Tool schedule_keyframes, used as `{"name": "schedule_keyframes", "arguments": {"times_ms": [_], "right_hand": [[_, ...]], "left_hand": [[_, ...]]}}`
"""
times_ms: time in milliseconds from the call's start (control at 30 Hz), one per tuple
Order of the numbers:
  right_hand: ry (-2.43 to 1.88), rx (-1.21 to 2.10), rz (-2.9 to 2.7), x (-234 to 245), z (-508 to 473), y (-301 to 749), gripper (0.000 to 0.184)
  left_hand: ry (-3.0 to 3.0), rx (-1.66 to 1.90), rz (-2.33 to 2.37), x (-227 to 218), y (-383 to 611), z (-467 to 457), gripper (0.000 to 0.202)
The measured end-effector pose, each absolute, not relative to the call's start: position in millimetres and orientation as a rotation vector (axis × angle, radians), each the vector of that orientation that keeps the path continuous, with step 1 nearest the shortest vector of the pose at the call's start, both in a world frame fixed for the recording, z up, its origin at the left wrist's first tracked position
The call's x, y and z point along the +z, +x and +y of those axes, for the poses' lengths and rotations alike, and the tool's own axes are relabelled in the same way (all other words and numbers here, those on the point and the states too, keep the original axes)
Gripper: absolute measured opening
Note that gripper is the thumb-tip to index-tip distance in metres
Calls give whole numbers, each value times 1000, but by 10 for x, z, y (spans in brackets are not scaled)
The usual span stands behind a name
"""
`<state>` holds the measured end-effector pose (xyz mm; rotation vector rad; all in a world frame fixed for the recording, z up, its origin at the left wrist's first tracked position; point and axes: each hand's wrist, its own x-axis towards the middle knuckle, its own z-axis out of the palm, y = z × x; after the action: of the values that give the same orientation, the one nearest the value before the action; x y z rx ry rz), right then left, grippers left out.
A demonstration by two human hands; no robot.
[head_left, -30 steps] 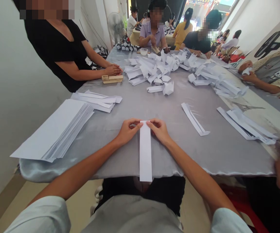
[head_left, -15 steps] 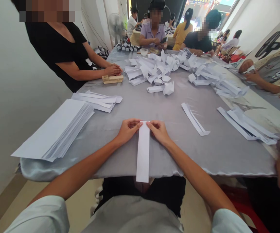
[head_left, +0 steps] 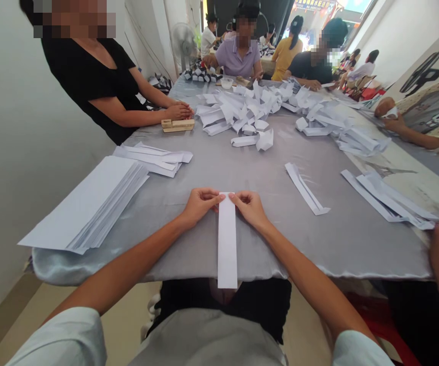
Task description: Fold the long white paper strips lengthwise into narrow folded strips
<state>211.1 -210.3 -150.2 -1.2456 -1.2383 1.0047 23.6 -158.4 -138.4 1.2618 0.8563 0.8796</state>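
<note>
A long bench (head_left: 349, 244) under a grey satin cloth (head_left: 101, 264) fills the view. At its far left side stands a person in a black top (head_left: 90, 76), whose hands (head_left: 177, 112) are resting together just behind a small wooden block (head_left: 177, 125). A loose heap of folded white paper pieces (head_left: 238, 109) is spread along the middle of the bench. Nearer on the left, a stack of white paper sheets (head_left: 86, 203) lies just beside a smaller bundle of folded paper strips (head_left: 153, 160). Close to the near edge of the bench, a single white paper strip (head_left: 227, 244) is laid lengthwise on the cloth, with its near end overhanging the edge. The left hand (head_left: 202, 206) and right hand (head_left: 250, 208) are held apart, one on each side of the strip's far end, with the fingertips (head_left: 221, 197) at its corners; whether it is being pinched cannot be told. The strip is judged to be very light, thin and soft, and liable to slide on the satin, so it would best be taken by both long edges near the far end, where it lies supported.
</note>
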Motion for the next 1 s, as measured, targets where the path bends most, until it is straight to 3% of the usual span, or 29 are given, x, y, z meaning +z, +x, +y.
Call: {"name": "schedule_keyframes", "arguments": {"times_ms": [267, 667, 1000], "right_hand": [[-1196, 1105, -1279, -1585, -2091, 2154, 49], [-1287, 973, -1427, -1539, -2152, 2163, 49], [-1265, 938, -1361, -1482, -2185, 2082, 40]], "left_hand": [[1304, 842, 871, -1389, 206, -1572, 46], [1367, 770, 813, -1393, 188, -1549, 41], [1396, 744, 767, -1382, 161, -1544, 41]]}}
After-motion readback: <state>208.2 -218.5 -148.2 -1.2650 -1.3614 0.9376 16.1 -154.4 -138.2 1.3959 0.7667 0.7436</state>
